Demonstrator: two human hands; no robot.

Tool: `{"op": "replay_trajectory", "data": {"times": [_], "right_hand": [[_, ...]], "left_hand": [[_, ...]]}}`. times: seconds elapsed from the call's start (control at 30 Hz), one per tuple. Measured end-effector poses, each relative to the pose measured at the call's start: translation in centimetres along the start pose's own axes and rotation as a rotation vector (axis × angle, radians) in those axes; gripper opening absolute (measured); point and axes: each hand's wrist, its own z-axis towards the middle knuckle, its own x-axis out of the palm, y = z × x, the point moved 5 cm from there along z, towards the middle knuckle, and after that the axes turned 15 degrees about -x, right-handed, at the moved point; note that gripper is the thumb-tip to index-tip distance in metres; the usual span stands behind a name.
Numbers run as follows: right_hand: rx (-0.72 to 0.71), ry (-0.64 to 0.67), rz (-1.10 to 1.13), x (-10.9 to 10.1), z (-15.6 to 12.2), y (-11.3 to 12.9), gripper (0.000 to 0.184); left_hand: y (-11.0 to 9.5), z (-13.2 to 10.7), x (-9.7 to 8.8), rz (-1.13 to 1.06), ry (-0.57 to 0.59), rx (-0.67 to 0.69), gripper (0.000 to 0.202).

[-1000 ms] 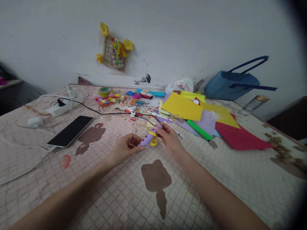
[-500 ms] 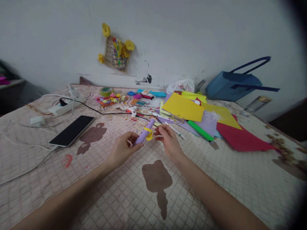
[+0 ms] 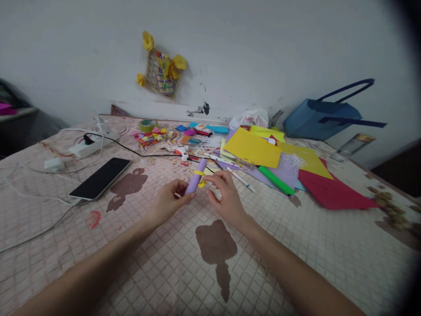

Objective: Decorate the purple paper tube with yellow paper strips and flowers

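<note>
Stained table (image 3: 174, 267) against white wall (image 3: 250, 52); blue tote bag (image 3: 320, 119) at far right corner. In from far edge, left hand (image 3: 168, 203) grips lilac tube (image 3: 192, 181); right hand (image 3: 228, 198), fingers parted, adjoins its yellow strip (image 3: 199, 172), contact unclear.

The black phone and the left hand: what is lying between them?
In the head view, a brown patch lies between the phone and the left hand.

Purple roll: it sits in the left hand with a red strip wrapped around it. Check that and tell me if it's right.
Not quite: the strip wrapped around the purple roll is yellow, not red, as the head view shows. The roll does sit in the left hand.
</note>
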Motion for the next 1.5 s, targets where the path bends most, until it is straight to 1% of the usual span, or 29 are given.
{"op": "replay_trajectory", "data": {"times": [0.07, 0.1, 0.13, 0.2, 0.27, 0.33, 0.4, 0.43, 0.5, 0.6, 0.67, 0.7, 0.77, 0.87, 0.93, 0.97, 1.03, 1.1, 1.2, 1.3, 1.4, 1.5], "right_hand": [[0.047, -0.038, 0.038, 0.0, 0.0, 0.0, 0.033], [0.118, -0.074, 0.093, 0.0, -0.1, -0.2, 0.028], [0.218, -0.119, 0.181, 0.2, -0.3, -0.6, 0.023], [0.478, -0.199, 0.461, 1.0, -1.1, -1.4, 0.014], [0.736, -0.241, 0.803, 2.5, -1.9, -1.8, 0.017], [0.908, -0.268, 1.100, 3.7, -2.5, -1.6, 0.022], [0.992, -0.299, 1.296, 4.5, -2.7, -1.4, 0.026], [1.007, -0.313, 1.356, 4.7, -2.8, -1.4, 0.027], [1.015, -0.332, 1.404, 4.9, -2.9, -1.4, 0.027], [0.968, -0.324, 1.343, 4.9, -2.9, -1.6, 0.024], [0.890, -0.285, 1.199, 4.6, -2.8, -1.9, 0.020], [0.826, -0.254, 1.092, 4.3, -2.7, -2.0, 0.018], [0.643, -0.169, 0.832, 3.4, -2.2, -2.1, 0.012], [0.294, 0.011, 0.379, 2.0, -1.4, -1.8, 0.003], [0.077, 0.150, 0.102, 1.6, -1.1, -1.3, 0.015], [-0.011, 0.221, -0.012, 1.5, -1.1, -1.1, 0.020], [-0.126, 0.342, -0.184, 1.7, -1.1, -0.8, 0.028], [-0.172, 0.421, -0.286, 1.8, -1.0, -0.6, 0.030], [-0.218, 0.457, -0.285, 2.0, -0.8, -0.1, 0.029], [-0.246, 0.450, -0.164, 2.1, -0.9, 0.2, 0.026], [-0.186, 0.402, -0.002, 1.7, -1.0, -0.2, 0.026], [-0.043, 0.334, 0.188, 1.3, -1.1, -1.1, 0.027]], "left_hand": [[0.0, 0.0, -0.1, 0.006, -0.025, 0.018, 0.029], [-0.1, -0.1, -0.2, 0.010, -0.048, 0.032, 0.029], [-0.2, -0.1, -0.4, 0.017, -0.077, 0.047, 0.029], [-0.4, -0.3, -0.6, 0.041, -0.144, 0.075, 0.029], [-0.7, -0.6, -0.7, 0.081, -0.210, 0.100, 0.029], [-1.0, -0.9, -0.7, 0.128, -0.266, 0.126, 0.029], [-1.2, -1.2, -0.6, 0.173, -0.299, 0.148, 0.027], [-1.2, -1.3, -0.5, 0.191, -0.304, 0.156, 0.026], [-1.3, -1.4, -0.4, 0.207, -0.302, 0.165, 0.026], [-1.2, -1.2, -0.3, 0.156, -0.240, 0.140, 0.027], [-1.0, -0.8, -0.1, 0.058, -0.135, 0.085, 0.027], [-0.8, -0.7, 0.0, -0.007, -0.065, 0.046, 0.027], [-0.5, -0.3, 0.4, -0.154, 0.074, -0.042, 0.028], [0.2, 0.0, 0.8, -0.369, 0.225, -0.185, 0.028], [0.5, 0.1, 1.1, -0.505, 0.298, -0.258, 0.024], [0.7, 0.1, 1.1, -0.566, 0.329, -0.289, 0.022], [0.9, 0.1, 1.3, -0.666, 0.377, -0.340, 0.017], [1.0, 0.0, 1.4, -0.727, 0.404, -0.386, 0.016], [1.1, 0.0, 1.3, -0.782, 0.405, -0.421, 0.015], [1.1, 0.1, 1.2, -0.826, 0.405, -0.417, 0.015], [0.9, 0.1, 1.2, -0.856, 0.441, -0.410, 0.014], [0.6, -0.1, 1.3, -0.881, 0.472, -0.428, 0.013]]}}
